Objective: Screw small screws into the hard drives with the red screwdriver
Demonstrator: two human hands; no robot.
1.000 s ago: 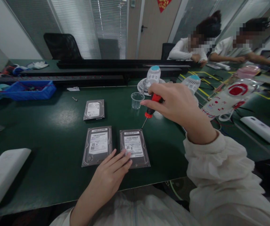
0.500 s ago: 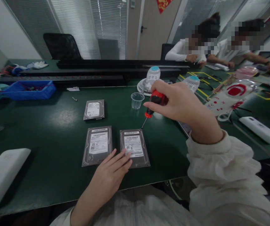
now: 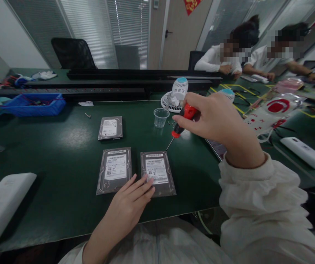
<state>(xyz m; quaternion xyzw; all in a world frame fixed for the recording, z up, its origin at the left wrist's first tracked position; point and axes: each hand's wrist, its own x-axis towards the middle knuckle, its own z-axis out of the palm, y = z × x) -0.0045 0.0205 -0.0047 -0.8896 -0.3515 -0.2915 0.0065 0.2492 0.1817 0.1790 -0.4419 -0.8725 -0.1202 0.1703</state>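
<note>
My right hand (image 3: 212, 119) is closed around the red and black handle of a screwdriver (image 3: 178, 129). The screwdriver leans, its tip at the upper right corner of the right hard drive (image 3: 163, 189). Flat across that drive's lower left side lie the fingers of my left hand (image 3: 132, 200), stretched out and holding nothing. Close by on the left is another hard drive (image 3: 116, 167), label up. A smaller-looking third hard drive (image 3: 110, 128) lies farther back. Behind the screwdriver stands a clear plastic cup (image 3: 160, 118), with tiny pieces that look like screws beside it.
A white fan (image 3: 179, 90) stands behind the cup. At the left are a blue bin (image 3: 36, 105) and a white power bank (image 3: 4, 211). A clear bottle with red prints (image 3: 274, 112) and a second white power bank (image 3: 306, 152) are on the right. Two people sit at the far right.
My right hand and the screwdriver handle have shifted slightly right, tilting the screwdriver more, while its tip stays at the drive's corner. My left hand keeps its place on the drive.
</note>
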